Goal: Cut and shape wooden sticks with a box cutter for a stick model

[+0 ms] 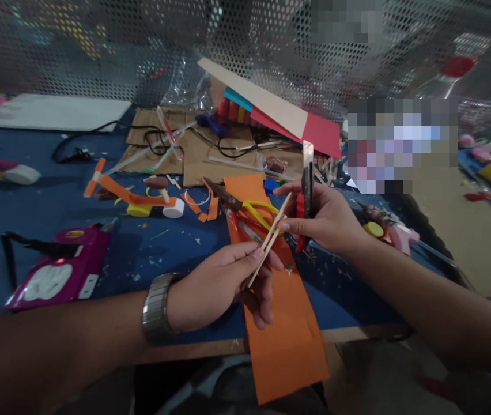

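Left hand (223, 282) fingers pinching thin sticks (269, 239), right hand (323, 219) clamped on probably a cutter (306, 193)

No readable text, label, brand or number was found anywhere in view. The magenta device (57, 271) on the counter (142, 253) carried pale patches, but nothing legible. Two areas at the back were pixelated, hiding whatever stood there.
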### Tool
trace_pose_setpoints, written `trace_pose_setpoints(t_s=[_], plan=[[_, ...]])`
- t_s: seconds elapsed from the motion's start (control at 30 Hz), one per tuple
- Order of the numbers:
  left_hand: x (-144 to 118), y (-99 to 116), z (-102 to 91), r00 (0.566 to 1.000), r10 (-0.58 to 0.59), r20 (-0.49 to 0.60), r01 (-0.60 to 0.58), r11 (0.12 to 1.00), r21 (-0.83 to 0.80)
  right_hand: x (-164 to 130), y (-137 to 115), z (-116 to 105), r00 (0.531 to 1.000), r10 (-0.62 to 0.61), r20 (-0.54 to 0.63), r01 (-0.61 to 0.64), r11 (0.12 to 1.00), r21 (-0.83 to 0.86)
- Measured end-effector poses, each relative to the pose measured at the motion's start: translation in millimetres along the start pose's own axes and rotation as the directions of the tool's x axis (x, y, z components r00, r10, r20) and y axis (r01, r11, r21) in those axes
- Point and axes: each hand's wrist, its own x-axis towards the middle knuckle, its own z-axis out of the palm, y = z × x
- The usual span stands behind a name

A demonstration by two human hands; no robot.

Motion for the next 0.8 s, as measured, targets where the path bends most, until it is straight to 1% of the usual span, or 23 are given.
trace_pose_setpoints(t_s=[0.2, 0.57, 0.8], plan=[[-0.6, 2.4, 0.8, 1.000, -0.025, 0.011, 0.025, 1.000, -0.007, -1.4, -2.1, 1.6, 0.999, -0.029, 0.043, 0.031, 0.998, -0.057], [-1.7, 4.0, 0.4, 0.999, -0.029, 0.017, 0.029, 1.000, 0.001, -2.2, 0.2, 1.3, 0.998, -0.041, 0.043, 0.047, 0.988, -0.150], [-1.1, 2.2, -1.7, 0.999, -0.014, 0.042, 0.014, 1.000, -0.011, -3.4, -2.0, 2.8, 0.999, -0.030, 0.038, 0.036, 0.987, -0.156]])
